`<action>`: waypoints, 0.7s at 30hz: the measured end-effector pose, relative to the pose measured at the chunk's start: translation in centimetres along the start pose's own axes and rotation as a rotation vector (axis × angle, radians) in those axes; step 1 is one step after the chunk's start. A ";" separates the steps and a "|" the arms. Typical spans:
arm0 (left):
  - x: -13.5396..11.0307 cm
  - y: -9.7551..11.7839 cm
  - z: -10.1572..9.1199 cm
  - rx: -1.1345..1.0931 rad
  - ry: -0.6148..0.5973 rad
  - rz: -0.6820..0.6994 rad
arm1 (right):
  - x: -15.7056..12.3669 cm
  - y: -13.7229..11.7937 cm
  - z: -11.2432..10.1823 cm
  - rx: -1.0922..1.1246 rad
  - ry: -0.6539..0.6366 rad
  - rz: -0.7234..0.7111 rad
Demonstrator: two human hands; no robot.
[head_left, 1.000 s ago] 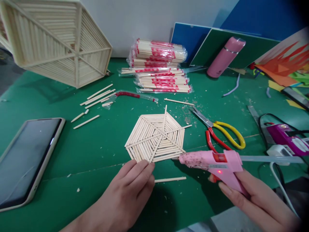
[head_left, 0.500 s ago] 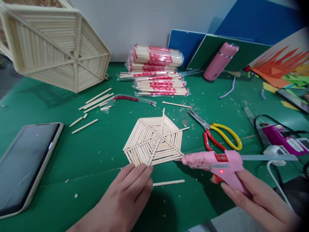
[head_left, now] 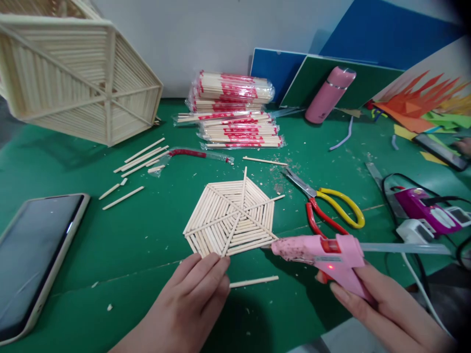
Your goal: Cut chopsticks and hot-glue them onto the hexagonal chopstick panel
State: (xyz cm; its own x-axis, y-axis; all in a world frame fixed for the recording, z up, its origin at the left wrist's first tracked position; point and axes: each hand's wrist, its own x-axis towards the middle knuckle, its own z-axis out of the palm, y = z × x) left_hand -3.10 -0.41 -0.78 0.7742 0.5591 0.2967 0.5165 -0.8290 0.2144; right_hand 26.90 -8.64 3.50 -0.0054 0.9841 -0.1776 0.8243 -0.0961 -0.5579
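A flat hexagonal panel of thin wooden sticks (head_left: 209,215) lies on the green table, its spokes crossing at the centre and two spoke ends jutting past the rim. My left hand (head_left: 200,289) is closed at the panel's near edge, its fingertips pressing there; what lies beneath them is partly hidden. My right hand (head_left: 382,304) grips a pink glue gun (head_left: 320,252) with a lit red light and a clear glue stick out of its back. The nozzle touches or nearly touches the panel's near right edge. One loose stick (head_left: 257,282) lies beside my left fingers.
Scissors-like cutters (head_left: 316,196) with red and yellow handles lie right of the panel. Behind are wrapped stick bundles (head_left: 235,113), a pink bottle (head_left: 329,95) and a large stick structure (head_left: 110,88). A phone (head_left: 37,255) lies left, a purple power strip (head_left: 427,211) right.
The whole view has shifted slightly left. Both hands and the glue gun keep nearly the same place against the panel. A blurred hand-like shape now shows at the far right edge.
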 end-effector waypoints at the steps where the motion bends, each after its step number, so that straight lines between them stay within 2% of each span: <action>1: -0.1 -0.1 0.0 0.015 -0.007 0.007 | 0.2 -0.3 0.1 -0.003 -0.006 -0.019; 7: -0.1 0.1 0.1 0.102 -0.027 0.029 | 0.9 -1.3 0.2 0.029 -0.019 -0.061; 13: -0.1 0.6 0.3 0.055 -0.003 -0.071 | 0.5 -0.7 0.3 0.036 0.052 0.008; 21: -0.1 0.5 0.4 0.017 0.005 -0.076 | 0.7 -2.2 0.6 0.194 0.135 0.093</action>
State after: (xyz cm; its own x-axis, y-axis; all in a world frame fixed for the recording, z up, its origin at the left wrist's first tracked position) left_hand -2.79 -0.89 -1.04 0.7306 0.6206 0.2848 0.5800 -0.7841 0.2207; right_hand 24.76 -7.78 4.08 0.1522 0.9794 -0.1330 0.6935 -0.2017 -0.6917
